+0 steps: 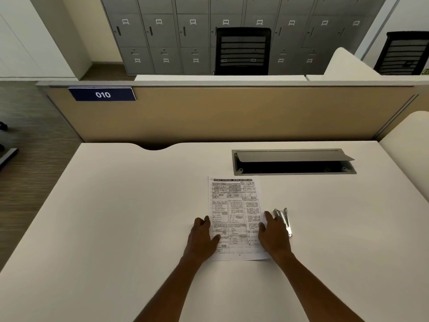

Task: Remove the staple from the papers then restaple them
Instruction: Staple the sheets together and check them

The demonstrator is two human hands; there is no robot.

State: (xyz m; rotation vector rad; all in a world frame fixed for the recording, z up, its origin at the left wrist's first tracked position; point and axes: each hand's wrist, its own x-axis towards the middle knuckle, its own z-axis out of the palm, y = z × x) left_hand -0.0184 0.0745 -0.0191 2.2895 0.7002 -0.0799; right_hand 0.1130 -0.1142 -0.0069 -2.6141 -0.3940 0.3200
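The printed papers [234, 205] lie flat on the white desk [116, 217], portrait way, in front of me. My left hand [202, 238] rests on their lower left edge, fingers spread, thumb on the page. My right hand [274, 235] lies over their lower right edge, fingers apart, holding nothing. A small silver stapler [284, 219] lies on the desk just right of my right hand, touching or nearly touching the fingers. The staple itself is too small to make out.
An open cable hatch [293, 162] with a raised metal flap is set into the desk behind the papers. A tan partition [232, 112] with a "010" label [102, 94] closes off the far edge. Beyond it stand a black chair [242, 52] and grey lockers [162, 33].
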